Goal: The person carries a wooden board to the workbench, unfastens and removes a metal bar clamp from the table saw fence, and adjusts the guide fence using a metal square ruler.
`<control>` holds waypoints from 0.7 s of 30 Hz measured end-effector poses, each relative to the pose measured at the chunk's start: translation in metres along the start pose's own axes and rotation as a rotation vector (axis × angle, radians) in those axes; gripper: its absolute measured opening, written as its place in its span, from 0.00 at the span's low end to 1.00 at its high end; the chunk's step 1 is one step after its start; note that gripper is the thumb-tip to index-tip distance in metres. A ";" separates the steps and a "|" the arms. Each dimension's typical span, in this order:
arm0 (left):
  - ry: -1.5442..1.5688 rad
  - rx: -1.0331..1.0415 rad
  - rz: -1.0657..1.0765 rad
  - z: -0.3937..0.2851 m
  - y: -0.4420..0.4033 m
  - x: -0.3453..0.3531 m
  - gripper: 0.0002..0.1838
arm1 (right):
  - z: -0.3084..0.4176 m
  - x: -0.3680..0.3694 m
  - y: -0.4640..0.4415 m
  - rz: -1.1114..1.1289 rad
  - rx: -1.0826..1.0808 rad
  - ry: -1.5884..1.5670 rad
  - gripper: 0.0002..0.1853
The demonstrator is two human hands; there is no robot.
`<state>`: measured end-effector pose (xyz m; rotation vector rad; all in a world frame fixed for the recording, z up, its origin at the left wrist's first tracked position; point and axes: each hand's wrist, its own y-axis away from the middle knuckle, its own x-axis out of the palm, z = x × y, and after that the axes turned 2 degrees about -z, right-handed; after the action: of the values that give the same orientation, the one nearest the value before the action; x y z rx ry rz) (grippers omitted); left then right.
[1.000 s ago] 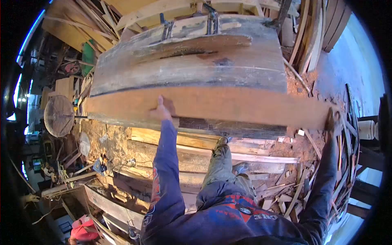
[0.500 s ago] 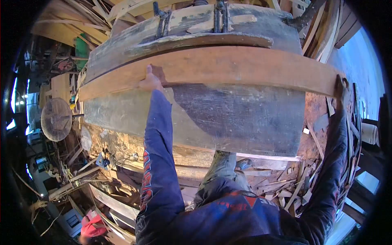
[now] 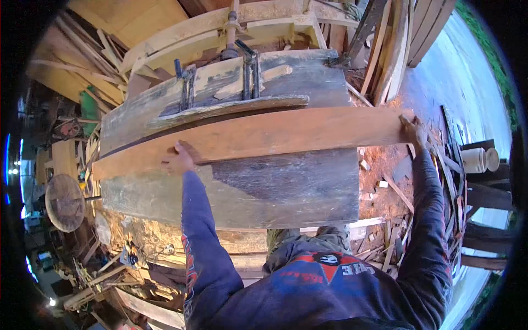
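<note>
Two hands work one long reddish-brown board (image 3: 286,131): your left hand (image 3: 180,161) lies against its near edge, one digit up on the face, though whether the other fingers curl beneath cannot be told, while your right hand (image 3: 416,132) grips its right-hand end. The board lies across the worn workbench (image 3: 294,184) — its right end jutting past the bench's edge — just your side of the curved wooden strip (image 3: 234,110). Whether it rests flat or is held slightly clear is hard to tell. The step in hand looks like positioning the board over the bench; the next move, I judge, calls for both hands acting together, the right minding the overhanging end, the left steadying the near edge.
</note>
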<state>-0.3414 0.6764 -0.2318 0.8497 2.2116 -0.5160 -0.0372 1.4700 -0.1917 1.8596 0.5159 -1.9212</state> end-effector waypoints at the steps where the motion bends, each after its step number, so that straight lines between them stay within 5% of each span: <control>1: -0.252 0.192 -0.180 0.013 0.002 0.019 0.36 | -0.004 -0.006 -0.008 -0.002 -0.016 -0.018 0.31; 2: -0.509 0.368 -0.366 0.015 0.003 0.025 0.35 | -0.015 -0.010 -0.020 0.236 -0.006 -0.161 0.35; 4: -0.445 0.257 0.148 -0.016 0.055 0.009 0.34 | -0.024 -0.011 -0.032 0.470 -0.077 -0.486 0.34; 5: -0.531 0.367 0.086 0.010 0.074 0.039 0.35 | -0.023 -0.011 -0.035 0.570 -0.098 -0.679 0.34; 9: 0.000 0.281 0.200 -0.029 0.266 0.001 0.35 | -0.008 -0.001 -0.032 0.866 -0.197 -1.260 0.34; 10: -0.071 0.299 0.157 -0.034 0.326 -0.010 0.36 | -0.007 0.004 -0.028 0.911 -0.239 -1.339 0.34; 13: 0.365 0.321 0.271 -0.029 0.501 -0.058 0.32 | -0.027 0.011 -0.015 1.023 -0.365 -1.422 0.34; 15: 0.598 -0.060 0.680 -0.055 0.594 -0.124 0.32 | -0.060 0.015 0.014 1.039 -0.438 -1.403 0.33; 17: 0.663 -0.235 0.883 -0.050 0.665 -0.148 0.35 | -0.098 0.079 0.044 1.059 -0.236 -1.639 0.30; 18: 0.776 -0.348 0.834 -0.041 0.698 -0.143 0.36 | -0.097 -0.021 0.117 1.206 -0.157 -1.498 0.29; 21: 0.873 -0.657 0.873 -0.028 0.748 -0.156 0.36 | -0.160 0.037 0.166 1.251 -0.099 -1.445 0.26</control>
<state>0.2533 1.1540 -0.1814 1.6750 2.1322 1.1165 0.1859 1.4136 -0.2317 0.1122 -0.7998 -1.5819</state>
